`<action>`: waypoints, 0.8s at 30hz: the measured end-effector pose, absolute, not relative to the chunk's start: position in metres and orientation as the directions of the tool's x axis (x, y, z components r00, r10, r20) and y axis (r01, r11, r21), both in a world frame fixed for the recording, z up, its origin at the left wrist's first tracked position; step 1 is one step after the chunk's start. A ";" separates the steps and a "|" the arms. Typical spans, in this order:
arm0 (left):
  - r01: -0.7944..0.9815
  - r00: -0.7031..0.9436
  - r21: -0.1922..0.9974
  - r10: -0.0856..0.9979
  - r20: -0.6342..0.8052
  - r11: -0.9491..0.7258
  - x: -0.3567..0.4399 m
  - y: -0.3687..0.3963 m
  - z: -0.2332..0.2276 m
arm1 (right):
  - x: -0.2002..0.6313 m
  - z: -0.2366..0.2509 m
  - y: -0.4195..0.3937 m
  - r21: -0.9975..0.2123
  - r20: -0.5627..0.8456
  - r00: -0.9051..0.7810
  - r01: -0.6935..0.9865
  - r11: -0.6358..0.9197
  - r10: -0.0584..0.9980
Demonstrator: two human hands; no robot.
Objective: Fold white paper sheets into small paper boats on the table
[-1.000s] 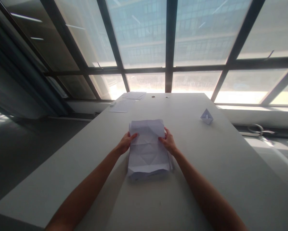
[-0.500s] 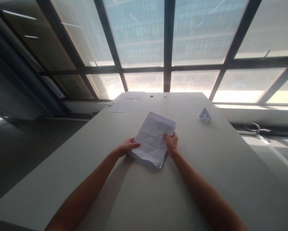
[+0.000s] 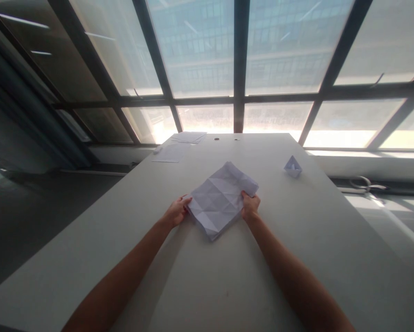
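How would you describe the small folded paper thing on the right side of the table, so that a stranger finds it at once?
Start at the long pale table that runs toward the big windows. Past the right hand, near the table's right edge, stands a small paper boat. Unlike the creased sheet and the flat papers far left, it stands up, alone.

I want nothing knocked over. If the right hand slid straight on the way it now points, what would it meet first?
Probably only the creased sheet that the right hand already grips; beyond it the table looks free. The paper boat lies off to the right.
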State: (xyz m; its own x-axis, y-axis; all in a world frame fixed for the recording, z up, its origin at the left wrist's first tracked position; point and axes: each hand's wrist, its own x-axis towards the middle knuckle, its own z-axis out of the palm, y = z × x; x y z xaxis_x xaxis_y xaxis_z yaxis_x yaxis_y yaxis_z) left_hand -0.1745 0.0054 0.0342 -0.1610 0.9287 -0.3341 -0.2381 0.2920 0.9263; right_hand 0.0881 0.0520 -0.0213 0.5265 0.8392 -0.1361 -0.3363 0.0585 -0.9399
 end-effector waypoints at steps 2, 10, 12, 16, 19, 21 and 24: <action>-0.277 -0.174 0.919 0.925 -0.336 0.282 -0.163 0.005 0.027 | 0.084 -0.023 0.052 -0.948 -0.122 0.546 -0.312 0.065 0.829; 0.382 -0.163 0.924 0.984 0.076 -0.008 -0.177 -0.019 0.025 | 0.097 -0.018 0.049 -0.993 0.062 0.540 -0.047 0.104 0.839; 0.687 -0.059 0.715 0.970 0.235 -0.131 -0.187 -0.024 0.035 | 0.095 -0.016 0.048 -0.992 0.125 0.468 0.039 0.121 0.875; 0.858 0.344 0.288 0.891 0.295 -0.426 -0.170 -0.026 0.052 | 0.074 -0.012 0.048 -0.973 0.201 0.255 0.166 0.162 0.946; 0.843 0.501 0.202 0.864 0.045 -0.499 -0.142 -0.027 0.042 | 0.057 -0.005 0.044 -0.959 0.214 0.162 0.221 0.176 0.963; 0.865 0.486 0.151 0.874 -0.019 -0.478 -0.130 -0.030 0.025 | 0.051 0.004 0.035 -0.935 0.243 0.173 0.303 0.183 0.955; 0.908 0.407 0.071 0.909 0.087 -0.414 -0.127 -0.036 0.000 | 0.044 0.017 0.007 -0.709 0.441 0.119 0.654 0.264 0.890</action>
